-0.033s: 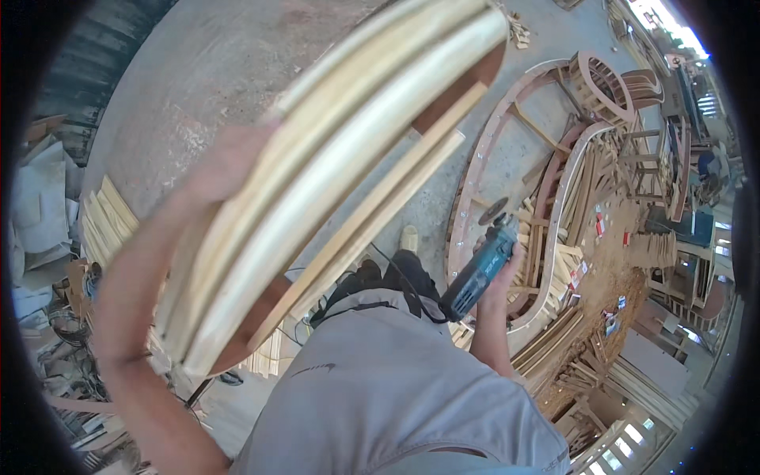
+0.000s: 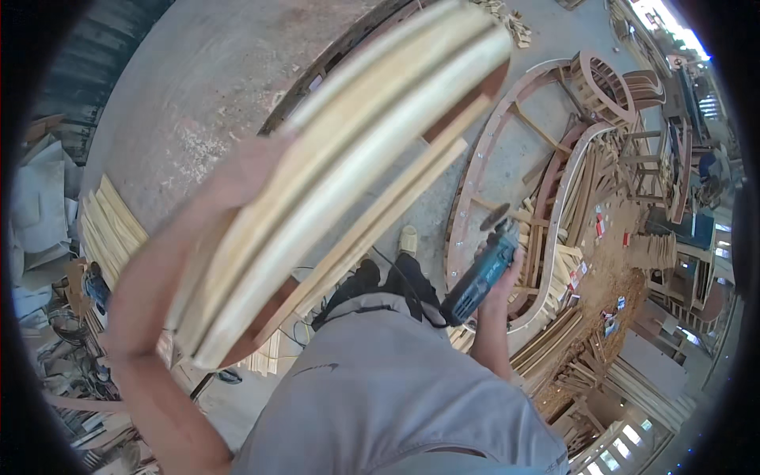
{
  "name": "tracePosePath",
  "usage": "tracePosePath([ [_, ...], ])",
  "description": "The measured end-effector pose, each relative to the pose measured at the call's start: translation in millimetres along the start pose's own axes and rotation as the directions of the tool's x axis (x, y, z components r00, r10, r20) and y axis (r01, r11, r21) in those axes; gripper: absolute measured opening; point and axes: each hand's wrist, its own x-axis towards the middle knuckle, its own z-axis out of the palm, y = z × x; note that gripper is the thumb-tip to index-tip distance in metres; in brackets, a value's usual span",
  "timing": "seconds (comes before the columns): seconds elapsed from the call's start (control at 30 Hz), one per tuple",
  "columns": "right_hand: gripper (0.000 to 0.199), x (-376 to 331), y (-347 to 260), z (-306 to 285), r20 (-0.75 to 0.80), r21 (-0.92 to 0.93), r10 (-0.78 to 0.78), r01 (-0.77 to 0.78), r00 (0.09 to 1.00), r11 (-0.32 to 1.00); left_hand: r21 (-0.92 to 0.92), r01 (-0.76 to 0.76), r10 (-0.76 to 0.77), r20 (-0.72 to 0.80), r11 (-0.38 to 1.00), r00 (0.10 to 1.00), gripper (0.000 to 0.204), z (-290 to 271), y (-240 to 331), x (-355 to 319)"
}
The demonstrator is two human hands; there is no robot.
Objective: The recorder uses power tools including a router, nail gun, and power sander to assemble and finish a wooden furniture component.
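A large curved wooden frame (image 2: 348,170), with pale rounded slats along its outer side and reddish boards at its ends, is held up in front of me on the left. My left hand (image 2: 257,166) grips its far edge, the arm bent around the near end; the fingers are blurred and partly behind the wood. In my right hand (image 2: 504,289) is a teal and black angle grinder (image 2: 481,279), held by its body. Its round disc (image 2: 495,216) points away from me, apart from the wooden frame. A dark cord hangs from the grinder's rear.
On the floor to the right lies a large curved wooden framework (image 2: 467,190) with cross pieces. Wood strips are piled at the left (image 2: 111,226). Sawdust (image 2: 609,277) and scrap wood cover the floor at right. My shoe (image 2: 408,240) shows below the frame.
The curved wooden frame and my left hand have shifted a little to the right. A dark curved edge now shows on the floor behind the frame. The grinder has barely moved.
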Motion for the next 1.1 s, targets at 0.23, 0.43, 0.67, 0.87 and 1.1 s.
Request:
tracePosePath([
  [0.23, 0.053, 8, -15, -43, -0.161, -0.127, 0.174, -0.195, 0.972, 0.973, -0.247, 0.110, -0.054, 0.222, 0.963, 0.973, 0.055, 203, -93, 96],
  [0.43, 0.059, 32, -12, -66, -0.243, -0.299, 0.228, -0.296, 0.943, 0.907, -0.165, 0.059, -0.050, 0.057, 0.985, 0.997, 0.045, 288, -173, 152],
  [0.67, 0.063, 73, 26, -100, -0.295, -0.432, 0.308, -0.414, 0.904, 0.801, -0.045, 0.115, -0.120, -0.108, 0.992, 0.987, 0.055, 295, -262, 212],
  [0.87, 0.060, 93, 85, -108, -0.169, -0.425, 0.316, -0.358, 0.934, 0.831, 0.022, 0.143, -0.136, -0.190, 0.990, 0.972, 0.051, 268, -315, 242],
  [1.1, 0.062, 128, 151, -96, -0.064, -0.472, 0.222, -0.226, 0.973, 0.852, 0.064, -0.057, 0.079, -0.441, 0.996, 0.894, 0.043, 253, -335, 251],
])
